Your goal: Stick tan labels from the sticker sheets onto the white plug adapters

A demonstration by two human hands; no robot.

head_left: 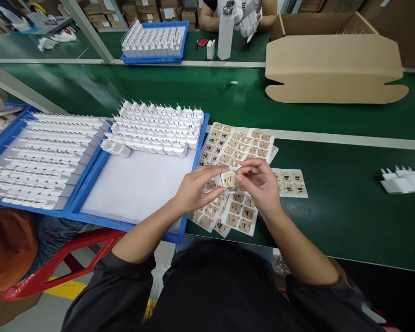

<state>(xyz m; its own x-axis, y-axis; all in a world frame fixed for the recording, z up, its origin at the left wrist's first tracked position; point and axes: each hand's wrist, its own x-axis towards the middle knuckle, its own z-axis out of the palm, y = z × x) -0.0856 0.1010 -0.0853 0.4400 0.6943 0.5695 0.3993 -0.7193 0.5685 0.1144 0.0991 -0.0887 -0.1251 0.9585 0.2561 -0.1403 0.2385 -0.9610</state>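
Observation:
My left hand (204,183) is closed around a white plug adapter (220,180), held above the sticker sheets. On the face of the adapter lies a tan sticker (230,179) with green marks. The fingertips of my right hand (259,182) are pinched together at the sticker's right edge; whether they also press on the adapter is hidden. Beneath both hands, overlapping sheets of tan stickers (241,214) are spread on the green table. To the left, a blue tray (138,184) with a white liner holds rows of white plug adapters (159,127), pins upward.
Another blue tray (38,159) full of adapters adjoins on the left. A few adapters (404,180) stand at the far right. Across the table are an open cardboard box (334,67), a bottle (225,34), a loaded tray (155,41) and a gloved person (244,16). A red stool (65,260) is at lower left.

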